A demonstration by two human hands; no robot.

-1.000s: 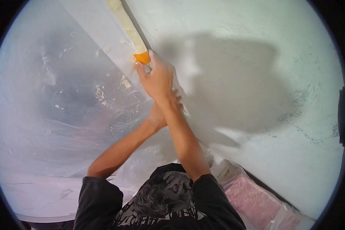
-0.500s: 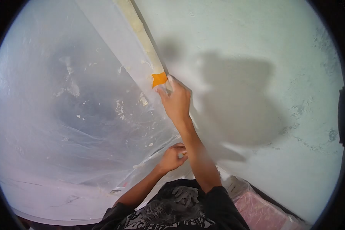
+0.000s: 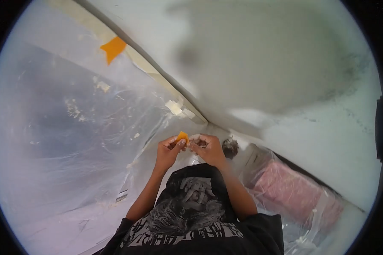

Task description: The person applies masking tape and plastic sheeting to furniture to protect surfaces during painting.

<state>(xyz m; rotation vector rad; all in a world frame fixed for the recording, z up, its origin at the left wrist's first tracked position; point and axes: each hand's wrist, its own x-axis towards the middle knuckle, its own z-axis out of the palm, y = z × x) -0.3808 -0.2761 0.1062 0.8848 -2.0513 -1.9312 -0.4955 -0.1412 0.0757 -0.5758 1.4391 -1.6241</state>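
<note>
No brand or label readable anywhere. The black shirt (image 3: 187, 212) has a grey graphic with letter-ish shapes along its lower edge, but they're too smeared to read.

The person's left hand (image 3: 168, 151) pinches a small orange scrap (image 3: 182, 137) between thumb and fingertips, just below the middle of the view. The right hand (image 3: 208, 148) is bunched up right beside it at 3 o'clock, fingertips nearly meeting the left's. It's impossible to tell whether it actually grips the scrap or something pale of its own, since the fingers cover that spot.

At 11 o'clock from the hands, well apart, an orange patch (image 3: 113, 48) sits on a pale tape strip (image 3: 145, 67) that runs along the edge where the plastic sheet (image 3: 72, 127) meets the wall (image 3: 285, 85). The wall's upper part is blurry and shadowed.

A dark lump (image 3: 230, 146) lies just beside the right hand at 3 o'clock, too fuzzy to identify. At 4 o'clock there's a pink bundle (image 3: 289, 191) under clear plastic, contents unclear. The fisheye rim cuts off every corner.
</note>
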